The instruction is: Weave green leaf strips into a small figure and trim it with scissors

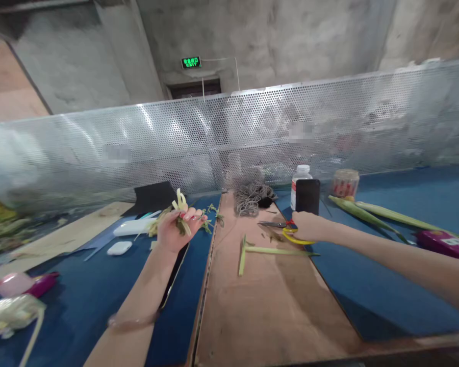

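My left hand (179,229) is raised over the left side of the table, its fingers closed round a small bunch of pale green plant strips (180,200), with leafy ends (210,219) trailing to the right. On the right, my right hand (308,227) is at the scissors (275,224), which lie low over the wooden board with blades pointing left. Their yellow handle loops show below my fingers, and a bit of red sits near the pivot. Just in front of the scissors, two cut green stalks (279,251) lie on the board (248,316), one across and one lengthwise.
Grey twine (252,198) lies at the board's far end. A black phone-like slab (308,196) stands before a white bottle (303,171), near a jar (345,183). Long green leaves (371,219) and a purple package (447,245) lie right. A white case (119,248) lies left. Perforated metal panels (176,137) stand behind.
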The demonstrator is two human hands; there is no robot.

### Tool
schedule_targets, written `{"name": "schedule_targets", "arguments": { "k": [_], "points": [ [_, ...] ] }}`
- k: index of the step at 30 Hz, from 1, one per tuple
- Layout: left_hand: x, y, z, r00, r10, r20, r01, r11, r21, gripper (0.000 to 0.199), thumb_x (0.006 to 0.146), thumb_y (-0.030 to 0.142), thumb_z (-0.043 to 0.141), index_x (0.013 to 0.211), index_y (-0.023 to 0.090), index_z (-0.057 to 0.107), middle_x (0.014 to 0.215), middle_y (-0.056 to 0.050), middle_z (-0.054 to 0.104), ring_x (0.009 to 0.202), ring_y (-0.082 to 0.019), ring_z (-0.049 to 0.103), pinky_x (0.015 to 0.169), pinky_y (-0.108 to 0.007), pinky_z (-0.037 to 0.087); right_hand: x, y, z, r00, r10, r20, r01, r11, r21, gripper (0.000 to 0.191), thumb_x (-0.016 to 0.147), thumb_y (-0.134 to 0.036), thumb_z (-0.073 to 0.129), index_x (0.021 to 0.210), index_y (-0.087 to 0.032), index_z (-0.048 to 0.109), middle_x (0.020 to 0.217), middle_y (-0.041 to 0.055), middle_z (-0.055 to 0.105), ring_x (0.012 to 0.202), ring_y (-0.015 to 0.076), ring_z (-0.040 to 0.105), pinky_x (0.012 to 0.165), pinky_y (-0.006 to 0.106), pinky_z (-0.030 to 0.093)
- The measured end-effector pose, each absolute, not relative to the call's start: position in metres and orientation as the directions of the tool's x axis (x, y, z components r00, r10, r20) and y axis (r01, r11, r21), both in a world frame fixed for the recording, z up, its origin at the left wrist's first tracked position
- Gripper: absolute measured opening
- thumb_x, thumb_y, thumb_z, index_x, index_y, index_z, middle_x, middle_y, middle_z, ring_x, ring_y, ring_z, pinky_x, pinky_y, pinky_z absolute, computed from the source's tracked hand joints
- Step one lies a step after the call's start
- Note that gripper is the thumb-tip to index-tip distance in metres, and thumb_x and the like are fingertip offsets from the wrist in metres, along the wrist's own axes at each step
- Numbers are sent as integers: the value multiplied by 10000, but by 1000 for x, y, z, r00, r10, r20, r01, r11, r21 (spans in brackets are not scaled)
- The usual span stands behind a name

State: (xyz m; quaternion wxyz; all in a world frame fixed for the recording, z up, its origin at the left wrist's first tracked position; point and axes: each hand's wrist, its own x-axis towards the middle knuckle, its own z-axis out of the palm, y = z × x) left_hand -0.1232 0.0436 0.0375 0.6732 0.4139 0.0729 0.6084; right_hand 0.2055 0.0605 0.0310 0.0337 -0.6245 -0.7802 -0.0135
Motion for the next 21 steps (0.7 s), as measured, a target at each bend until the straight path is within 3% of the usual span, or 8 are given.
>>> {"name": "schedule_targets", "arguments": {
  "k": [5, 7, 10, 13, 14, 17, 21],
  "points": [
    [-121, 45, 38, 251, 852, 459, -786, -98, 611, 171, 594, 188, 626, 514, 175, 475, 480, 58, 491, 561, -100, 503, 885, -426, 394, 214, 54, 58, -45, 984, 173, 967, 87, -239, 269, 754, -409, 465, 706, -144, 464, 690, 100, 543, 650, 204, 525, 519, 268, 298],
    [-119, 44, 38, 256, 850, 460, -788, -93, 609, 174, 592, 193, 630, 513, 174, 477, 478, 60, 495, 563, -99, 504, 915, -446, 373, 209, 41, 66, -4, 989, 147, 928, 59, -367, 312, 799, -453, 377, 720, -156, 431, 678, 61, 498, 627, 165, 490, 517, 257, 306],
    [-115, 43, 37, 261, 855, 448, -779, -87, 621, 173, 589, 192, 633, 511, 173, 480, 478, 59, 496, 557, -96, 499, 935, -460, 357, 194, 14, 65, -72, 996, -47, 779, 27, -627, 358, 811, -521, 289, 774, -182, 398, 621, -21, 389, 492, 96, 403, 448, 228, 315],
    [-112, 44, 35, 257, 858, 444, -776, -90, 624, 174, 594, 204, 629, 508, 175, 481, 483, 56, 492, 555, -96, 493, 940, -467, 350, 172, -13, 54, -277, 933, -229, 547, -43, -836, 418, 816, -566, 180, 767, -205, 384, 593, -53, 308, 425, 62, 318, 392, 192, 288],
    [-111, 44, 34, 258, 858, 444, -776, -90, 625, 177, 597, 210, 628, 505, 175, 480, 484, 56, 489, 558, -96, 493, 938, -466, 350, 165, -21, 50, -420, 842, -338, 360, -188, -914, 450, 801, -598, 190, 734, -200, 389, 576, -56, 301, 410, 55, 298, 369, 179, 250],
    [-109, 43, 31, 277, 856, 437, -764, -80, 641, 179, 599, 224, 624, 505, 178, 478, 484, 56, 471, 572, -101, 494, 922, -460, 361, 144, -38, 42, -718, 566, -405, 83, -508, -857, 467, 801, -582, 238, 670, -177, 429, 490, -56, 306, 375, 54, 294, 340, 169, 225],
    [-104, 41, 30, 300, 853, 428, -740, -75, 669, 200, 582, 245, 639, 499, 179, 470, 480, 54, 445, 565, -106, 481, 858, -425, 401, 124, -44, 35, -817, 470, -333, -10, -589, -808, 502, 773, -608, 289, 648, -163, 483, 469, -34, 331, 360, 71, 295, 297, 194, 211]
  ]
}}
